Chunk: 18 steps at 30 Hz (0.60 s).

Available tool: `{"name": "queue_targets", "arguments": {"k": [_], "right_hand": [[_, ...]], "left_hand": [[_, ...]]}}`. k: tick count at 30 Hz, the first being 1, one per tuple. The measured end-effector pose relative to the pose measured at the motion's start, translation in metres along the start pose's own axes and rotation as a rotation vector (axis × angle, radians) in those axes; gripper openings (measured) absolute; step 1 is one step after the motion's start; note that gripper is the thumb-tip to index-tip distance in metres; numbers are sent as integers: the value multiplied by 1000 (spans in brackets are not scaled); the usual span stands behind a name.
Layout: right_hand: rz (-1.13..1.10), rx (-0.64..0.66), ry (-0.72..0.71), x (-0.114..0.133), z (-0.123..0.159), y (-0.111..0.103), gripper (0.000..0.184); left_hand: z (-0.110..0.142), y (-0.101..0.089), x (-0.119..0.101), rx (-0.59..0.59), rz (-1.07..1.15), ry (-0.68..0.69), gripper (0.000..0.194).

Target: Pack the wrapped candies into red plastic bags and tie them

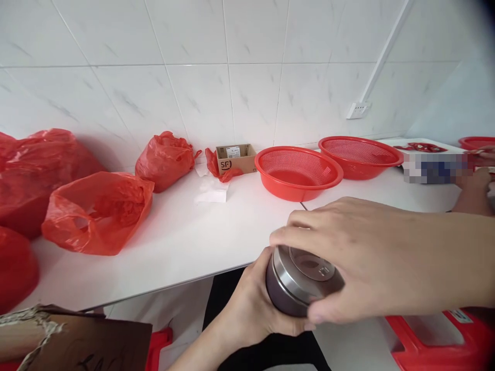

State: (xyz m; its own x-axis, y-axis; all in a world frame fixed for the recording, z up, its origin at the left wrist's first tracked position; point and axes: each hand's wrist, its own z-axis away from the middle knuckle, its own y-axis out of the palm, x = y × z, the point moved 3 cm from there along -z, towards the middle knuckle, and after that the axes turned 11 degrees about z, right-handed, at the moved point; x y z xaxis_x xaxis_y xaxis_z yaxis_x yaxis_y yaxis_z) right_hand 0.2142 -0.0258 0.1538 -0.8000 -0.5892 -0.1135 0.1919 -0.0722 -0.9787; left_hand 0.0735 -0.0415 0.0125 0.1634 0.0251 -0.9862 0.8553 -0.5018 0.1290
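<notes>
Full red plastic bags (46, 170) stand along the left of the tabletop (181, 239), with a torn cardboard box (96, 342) below its near edge. To their right sits an open red bag (102, 211), and farther back a bunched red bag (164, 162). White paper (212, 190) lies just left of a small carton (235, 157) with red plastic about it near the wall. Near the middle, the left hand (251, 309) wraps the dark body of a metal container (296, 288), its fingers closed around the side. The container is held off the tabletop, before the near edge; its silver lid (311, 265) faces up, and its long axis runs near upright, though I cannot tell whether it leans. From the right, the right hand (353, 257) reaches over the lid, gripping its rim with thumb on the near side and fingers across the far left. Beyond stand two red mesh basins (297, 193), side by side. At near right is a red plastic piece (456, 345); at far right, a co-worker's hand (479, 180) beside a white box (394, 141).
</notes>
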Motion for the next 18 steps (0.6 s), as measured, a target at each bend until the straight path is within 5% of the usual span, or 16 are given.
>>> {"name": "queue_targets", "arguments": {"k": [5,11,15,18], "right_hand": [[97,10,144,15,-11,-6,54],[-37,173,-105,9,-10,-20,36],[54,100,68,-5,-13,-16,46],[-1,106,65,-12,-6,-7,44]], "left_hand": [[-2,0,0,-50,40,-4,82],[-7,-5,2,-37,74,7,91],[-17,0,5,-20,93,42,87],[-25,8,8,29,97,71,87]]}}
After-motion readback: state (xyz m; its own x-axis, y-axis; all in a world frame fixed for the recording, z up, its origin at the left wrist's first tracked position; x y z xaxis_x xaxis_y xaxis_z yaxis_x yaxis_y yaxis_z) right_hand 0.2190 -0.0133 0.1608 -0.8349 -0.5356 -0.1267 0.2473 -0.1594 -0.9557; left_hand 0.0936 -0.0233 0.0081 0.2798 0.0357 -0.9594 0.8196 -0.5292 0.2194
